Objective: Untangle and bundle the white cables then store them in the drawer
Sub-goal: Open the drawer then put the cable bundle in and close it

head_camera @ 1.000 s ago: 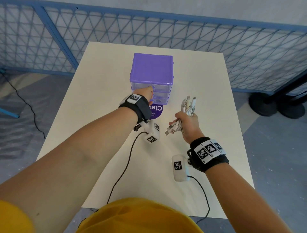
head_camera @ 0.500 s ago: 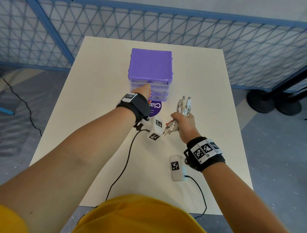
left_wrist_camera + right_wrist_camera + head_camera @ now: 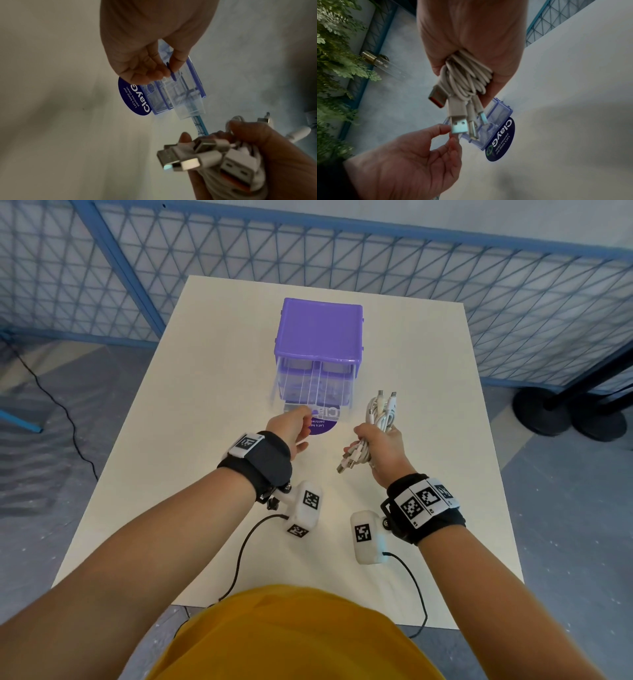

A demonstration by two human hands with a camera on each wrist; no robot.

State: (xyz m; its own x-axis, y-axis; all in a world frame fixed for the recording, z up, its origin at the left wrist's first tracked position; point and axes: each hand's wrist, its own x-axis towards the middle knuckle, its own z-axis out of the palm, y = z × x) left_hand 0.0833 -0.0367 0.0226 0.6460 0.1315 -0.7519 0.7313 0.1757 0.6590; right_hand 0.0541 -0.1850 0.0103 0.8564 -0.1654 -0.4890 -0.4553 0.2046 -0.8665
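Note:
A small purple drawer unit (image 3: 318, 333) stands mid-table, its clear top drawer (image 3: 313, 386) pulled out toward me. My left hand (image 3: 306, 415) pinches the drawer's front handle between thumb and fingers, and the left wrist view shows that pinch on the blue handle tab (image 3: 171, 73). Just right of the drawer, my right hand (image 3: 370, 441) grips a folded bundle of white cables (image 3: 382, 414) above the table. Plugs stick out of both ends of the bundle (image 3: 465, 78). The inside of the drawer is blurred.
A round purple sticker (image 3: 323, 426) lies on the white table (image 3: 205, 371) under the drawer's front. Blue mesh fencing (image 3: 445, 268) runs behind the table. Black stand bases (image 3: 561, 412) sit on the floor at the right. Black wrist-camera leads trail over the near table edge.
My left hand has drawn back toward me, pulling the top drawer out of the purple unit. The right hand has kept hold of the cable bundle, shifting only slightly.

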